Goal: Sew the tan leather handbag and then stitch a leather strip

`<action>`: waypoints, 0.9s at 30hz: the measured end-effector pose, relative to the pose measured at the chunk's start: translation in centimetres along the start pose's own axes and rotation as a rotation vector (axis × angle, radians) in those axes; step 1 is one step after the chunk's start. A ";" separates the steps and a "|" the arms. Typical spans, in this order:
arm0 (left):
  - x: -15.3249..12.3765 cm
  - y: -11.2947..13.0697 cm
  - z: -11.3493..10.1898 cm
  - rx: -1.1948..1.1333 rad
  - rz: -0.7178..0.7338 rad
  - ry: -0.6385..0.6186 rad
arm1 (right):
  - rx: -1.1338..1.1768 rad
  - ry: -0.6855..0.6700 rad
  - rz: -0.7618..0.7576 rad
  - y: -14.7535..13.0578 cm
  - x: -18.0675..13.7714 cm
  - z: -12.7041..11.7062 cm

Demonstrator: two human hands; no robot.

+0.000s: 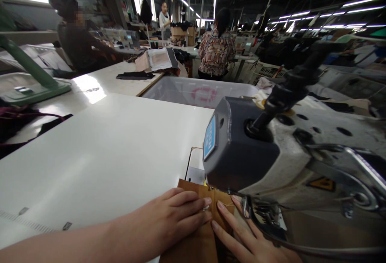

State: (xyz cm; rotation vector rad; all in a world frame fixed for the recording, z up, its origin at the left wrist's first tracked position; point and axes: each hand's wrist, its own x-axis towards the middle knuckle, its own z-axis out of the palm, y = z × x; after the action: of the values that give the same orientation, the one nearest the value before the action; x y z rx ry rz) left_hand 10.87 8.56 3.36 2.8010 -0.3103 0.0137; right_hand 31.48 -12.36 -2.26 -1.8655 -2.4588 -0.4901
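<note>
Brown fabric [193,247] lies at the bottom centre, its far end running under the head of a sewing machine [241,146]. A seam or fold line runs lengthwise through it. My left hand [177,216] rests flat on the cloth's left part, fingers stretched toward the seam. From the lower right, my right hand [247,235] presses on the fabric with its fingers spread, close beside the machine's metal guard. A loose thread shows near its fingertips. The needle and presser foot are hidden behind the machine head.
A white tabletop [105,154] with a printed ruler [27,220] spreads to the left. Beyond it stands a pale plastic bin [193,90]. A green metal stand [36,74] is at far left. Cloth pieces [159,60] lie behind, and several people sit or stand farther back.
</note>
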 end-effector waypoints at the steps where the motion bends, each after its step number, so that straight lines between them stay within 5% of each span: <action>1: 0.0 -0.1 0.1 0.003 -0.006 -0.001 | 0.005 -0.006 0.009 0.1 0.2 -0.1; 14: 0.1 -0.4 0.4 -0.010 -0.042 -0.034 | -0.091 0.121 -0.078 1.0 1.4 -0.2; 22: 0.3 -0.6 0.5 -0.036 -0.067 0.006 | 0.115 0.160 0.189 -0.3 2.3 0.5; 27: 0.4 -0.7 0.5 -0.039 -0.066 0.016 | 0.035 0.189 0.093 0.7 2.4 0.0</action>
State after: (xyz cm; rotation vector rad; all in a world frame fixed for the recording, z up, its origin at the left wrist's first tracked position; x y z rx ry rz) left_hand 11.37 9.01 2.65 2.7698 -0.2117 0.0151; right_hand 31.43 -9.91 -1.64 -1.8175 -2.2365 -0.5860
